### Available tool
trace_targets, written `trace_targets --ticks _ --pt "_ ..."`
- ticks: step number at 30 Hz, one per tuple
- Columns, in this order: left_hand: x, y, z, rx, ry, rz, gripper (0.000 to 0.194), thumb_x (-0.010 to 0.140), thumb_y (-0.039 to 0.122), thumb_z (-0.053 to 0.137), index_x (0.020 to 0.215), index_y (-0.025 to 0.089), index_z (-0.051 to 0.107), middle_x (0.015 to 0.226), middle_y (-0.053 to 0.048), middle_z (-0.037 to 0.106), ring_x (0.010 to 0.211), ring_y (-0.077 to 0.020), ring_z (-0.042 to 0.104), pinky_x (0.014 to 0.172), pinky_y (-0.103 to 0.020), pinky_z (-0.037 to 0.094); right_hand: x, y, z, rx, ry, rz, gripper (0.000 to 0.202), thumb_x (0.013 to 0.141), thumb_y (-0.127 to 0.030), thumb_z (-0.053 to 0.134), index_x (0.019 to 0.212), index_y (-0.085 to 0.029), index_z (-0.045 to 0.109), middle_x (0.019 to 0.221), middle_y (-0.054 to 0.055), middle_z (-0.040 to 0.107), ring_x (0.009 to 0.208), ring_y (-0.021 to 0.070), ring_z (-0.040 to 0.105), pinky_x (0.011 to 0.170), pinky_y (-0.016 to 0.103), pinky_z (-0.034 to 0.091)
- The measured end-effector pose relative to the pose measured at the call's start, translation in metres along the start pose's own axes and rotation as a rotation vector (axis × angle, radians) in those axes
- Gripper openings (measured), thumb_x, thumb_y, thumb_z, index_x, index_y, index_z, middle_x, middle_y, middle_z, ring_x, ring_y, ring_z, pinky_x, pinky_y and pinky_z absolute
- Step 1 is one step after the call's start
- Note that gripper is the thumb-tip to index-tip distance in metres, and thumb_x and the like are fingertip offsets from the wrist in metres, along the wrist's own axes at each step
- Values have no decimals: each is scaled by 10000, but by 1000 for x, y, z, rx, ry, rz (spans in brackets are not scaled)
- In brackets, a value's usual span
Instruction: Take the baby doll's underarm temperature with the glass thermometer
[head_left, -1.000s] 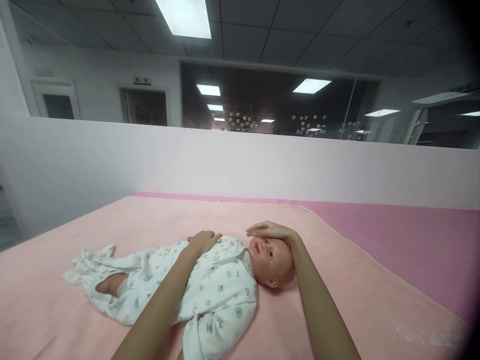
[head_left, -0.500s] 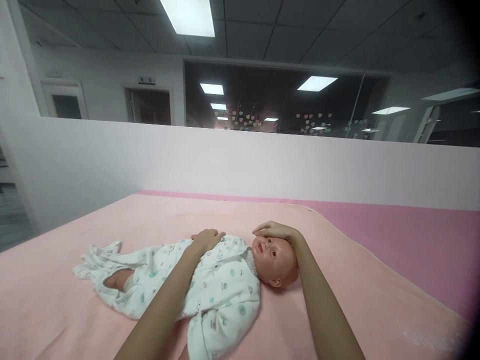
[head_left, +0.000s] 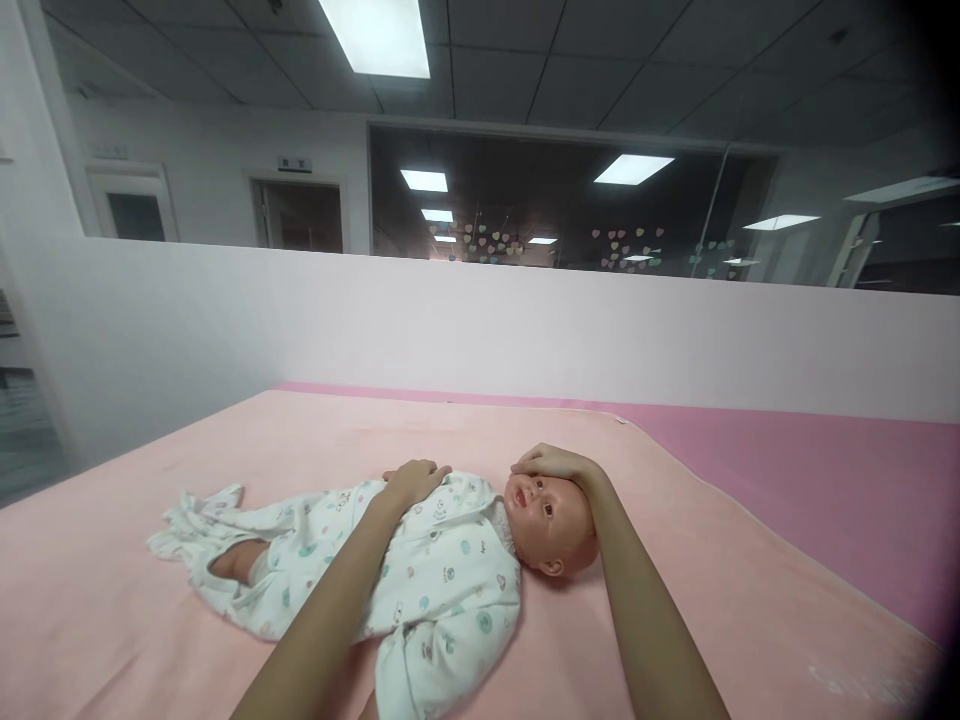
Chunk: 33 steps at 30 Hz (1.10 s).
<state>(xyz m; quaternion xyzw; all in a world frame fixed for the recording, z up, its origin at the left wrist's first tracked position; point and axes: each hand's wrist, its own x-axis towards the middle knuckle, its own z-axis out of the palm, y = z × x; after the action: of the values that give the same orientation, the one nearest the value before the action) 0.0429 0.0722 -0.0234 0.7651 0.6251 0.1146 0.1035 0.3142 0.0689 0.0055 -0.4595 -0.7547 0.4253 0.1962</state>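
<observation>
A baby doll (head_left: pixel 546 525) lies on its back, its head to the right and its legs to the left. It wears a white patterned baby suit (head_left: pixel 450 560), fastened across the chest; a bare part of a leg shows through an opening at the left. My left hand (head_left: pixel 415 484) rests on the far side of the doll's belly, with its fingers laid over the cloth. Over the far side of the doll's head, my right hand (head_left: pixel 555 462) is cupped, the fingers stretched out and slightly bent near the cheek. Neither hand grips anything.
Under the doll spreads a peach-pink blanket (head_left: pixel 360 430) on a pink mat (head_left: pixel 787 470). A low white wall (head_left: pixel 525 330) runs along the back. Beyond it are a large window (head_left: pixel 540 200) and a doorway (head_left: pixel 304 215).
The fingertips of my right hand have drawn in slightly to the right over the doll's head. My left hand and the doll stay where they were.
</observation>
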Motion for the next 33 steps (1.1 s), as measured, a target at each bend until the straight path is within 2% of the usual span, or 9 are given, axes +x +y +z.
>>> trace_targets --ticks 1,3,9,14,21,23,28,30,33 --pt "0 0 0 1 -1 0 513 801 540 249 890 191 614 988 -119 649 945 -297 558 814 -475 364 0 0 0 -3 -3 -1 336 666 -455 590 614 -127 645 615 20 626 648 162 549 621 268 422" --pt "-1 1 -1 1 -4 -2 518 801 543 245 884 189 614 989 -121 649 944 -296 560 813 -469 368 0 0 0 -3 -2 -5 325 661 -449 595 652 -130 656 657 20 641 669 162 554 637 267 425" --pt "-2 2 -2 4 -2 -6 525 801 549 241 881 191 618 988 -116 650 949 -297 561 814 -462 369 2 -1 0 -17 36 -2 389 657 -395 627 968 -164 652 1030 63 634 926 197 565 804 281 431" --pt "-2 1 -1 8 -2 -8 520 800 551 248 886 202 624 989 -104 654 958 -289 564 822 -433 370 2 -1 -1 -32 11 10 369 681 -397 607 967 -169 658 1067 62 624 966 214 560 846 306 430" --pt "0 0 0 6 0 -5 526 799 556 246 887 195 619 984 -110 655 947 -299 566 811 -453 369 0 -4 -1 -50 54 22 425 670 -401 619 1031 -177 628 1163 73 569 1043 219 523 885 301 410" --pt "0 0 0 6 1 -3 528 799 555 246 890 195 621 987 -112 654 952 -301 563 810 -450 370 0 -2 -1 -52 49 21 405 669 -395 616 1010 -177 638 1144 69 582 1026 219 531 867 298 419" --pt "0 0 -1 4 2 9 525 801 548 247 885 191 623 980 -112 654 942 -290 568 807 -427 378 4 4 -1 -56 -7 23 273 676 -371 591 807 -153 689 886 54 674 881 222 583 753 297 457" --pt "0 -1 0 1 4 17 523 803 546 247 880 190 622 982 -111 653 941 -283 567 807 -416 380 4 4 -1 -56 -1 21 265 672 -362 595 808 -154 688 878 51 675 885 221 581 748 291 455" --pt "1 -2 1 -2 7 27 524 806 545 243 873 186 620 977 -112 651 940 -281 563 804 -421 379 4 2 -1 -50 25 14 318 672 -350 604 922 -163 667 974 55 655 928 212 568 777 280 446"
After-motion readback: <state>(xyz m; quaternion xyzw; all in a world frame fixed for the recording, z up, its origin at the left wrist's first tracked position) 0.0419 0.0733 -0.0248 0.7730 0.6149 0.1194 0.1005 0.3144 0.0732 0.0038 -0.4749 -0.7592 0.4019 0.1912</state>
